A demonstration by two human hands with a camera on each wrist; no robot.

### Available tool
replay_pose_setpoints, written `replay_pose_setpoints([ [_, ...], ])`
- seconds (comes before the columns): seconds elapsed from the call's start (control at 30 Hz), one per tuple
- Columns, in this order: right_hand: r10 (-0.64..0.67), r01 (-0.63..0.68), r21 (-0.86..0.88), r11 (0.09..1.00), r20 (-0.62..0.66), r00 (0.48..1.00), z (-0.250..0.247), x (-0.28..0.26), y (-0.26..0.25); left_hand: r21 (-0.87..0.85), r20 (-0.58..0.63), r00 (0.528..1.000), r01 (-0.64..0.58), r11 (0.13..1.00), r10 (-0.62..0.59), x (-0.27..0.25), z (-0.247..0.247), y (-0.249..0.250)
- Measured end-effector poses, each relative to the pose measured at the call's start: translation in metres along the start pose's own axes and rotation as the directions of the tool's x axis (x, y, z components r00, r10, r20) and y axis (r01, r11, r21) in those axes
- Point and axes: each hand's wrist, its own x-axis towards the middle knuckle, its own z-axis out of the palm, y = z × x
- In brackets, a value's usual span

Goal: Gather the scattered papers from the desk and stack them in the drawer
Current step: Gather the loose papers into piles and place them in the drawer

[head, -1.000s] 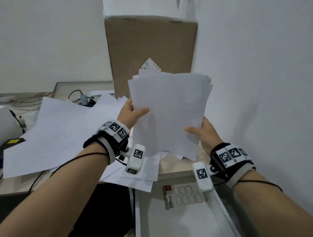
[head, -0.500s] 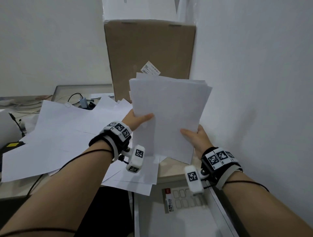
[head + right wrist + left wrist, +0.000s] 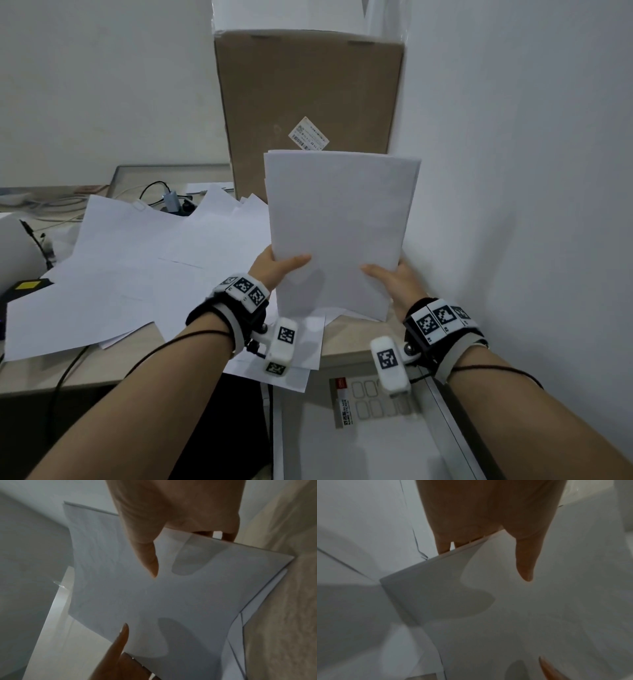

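I had the sheaf of white papers held upright in both hands, just above the near right corner of the worktop and close to the wall at 3 o'clock. My left hand pinched the sheaf's left edge, thumb across the front sheet and fingers behind it; the left wrist view showed the same, thumb flat on the paper with the fingers tucked behind the edge. My right hand gripped the lower right edge likewise, thumb in front and fingers behind. The sheets' edges sat fairly even at the top.

Loose papers lay spread over the worktop from 9 to 10 o'clock of the sheaf, some hanging past the front edge. The open drawer lay at 6 o'clock below my hands, pale inside, with a sticker sheet flat near its far end. A tall cardboard box stood at 12 o'clock behind the sheaf, a shipping label on its face. Cables and a small adapter sat at 10 o'clock.
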Motion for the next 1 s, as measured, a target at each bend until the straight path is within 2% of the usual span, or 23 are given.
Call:
replay_pose_setpoints([
  [0.2, -0.122, 0.121, 0.021, 0.992, 0.023, 0.992, -0.007, -0.006, -0.012, -0.037, -0.025, 0.995, -0.094, 0.995, 0.093, 0.013, -0.008, 0.007],
  [0.27, -0.109, 0.109, -0.018, 0.994, 0.019, 0.994, -0.003, -0.005, -0.005, 0.010, 0.012, 0.996, -0.089, 0.996, 0.089, 0.014, -0.004, 0.004],
  [0.33, -0.091, 0.090, -0.091, 0.992, -0.008, 0.996, 0.000, -0.002, 0.000, 0.049, -0.019, 0.996, -0.091, 0.995, 0.092, 0.016, -0.001, -0.002],
  [0.4, -0.048, 0.047, -0.169, 0.985, -0.003, 0.999, -0.002, 0.001, 0.005, 0.026, -0.072, 0.996, -0.041, 0.999, 0.043, 0.016, -0.003, -0.008],
  [0.5, 0.010, -0.002, -0.349, 0.937, 0.021, 1.000, -0.007, 0.000, 0.011, 0.019, -0.031, 0.990, 0.141, 0.990, -0.140, 0.016, -0.005, -0.022],
  [0.57, -0.049, 0.048, -0.404, 0.914, 0.007, 0.999, -0.011, -0.003, 0.011, 0.121, -0.064, 0.982, 0.184, 0.975, -0.177, 0.017, -0.003, -0.030],
  [0.63, -0.124, 0.118, -0.416, 0.902, 0.012, 0.992, -0.012, -0.007, 0.004, 0.167, -0.107, 0.982, 0.171, 0.971, -0.154, 0.016, -0.003, -0.031],
  [0.7, -0.158, 0.148, -0.388, 0.910, 0.008, 0.987, -0.011, -0.006, -0.002, 0.116, -0.053, 0.983, 0.182, 0.976, -0.176, 0.009, -0.006, -0.025],
  [0.77, -0.148, 0.138, -0.379, 0.915, 0.003, 0.989, -0.008, -0.001, -0.006, 0.035, 0.092, 0.974, 0.202, 0.979, -0.205, 0.001, -0.012, -0.020],
  [0.83, -0.100, 0.108, -0.402, 0.909, 0.039, 0.994, -0.004, 0.005, -0.005, -0.001, 0.210, 0.956, 0.207, 0.978, -0.203, -0.007, -0.021, -0.017],
  [0.87, -0.062, 0.081, -0.399, 0.913, 0.060, 0.996, -0.002, 0.009, -0.004, -0.016, 0.231, 0.953, 0.206, 0.978, -0.197, -0.010, -0.026, -0.017],
  [0.93, 0.000, 0.038, -0.361, 0.932, 0.105, 0.994, 0.002, 0.014, -0.001, -0.030, 0.143, 0.968, 0.214, 0.976, -0.207, -0.008, -0.037, -0.022],
  [1.0, 0.040, 0.020, -0.404, 0.914, 0.139, 0.989, 0.006, 0.017, -0.001, 0.001, -0.068, 0.967, 0.248, 0.969, -0.247, 0.001, -0.055, -0.034],
])
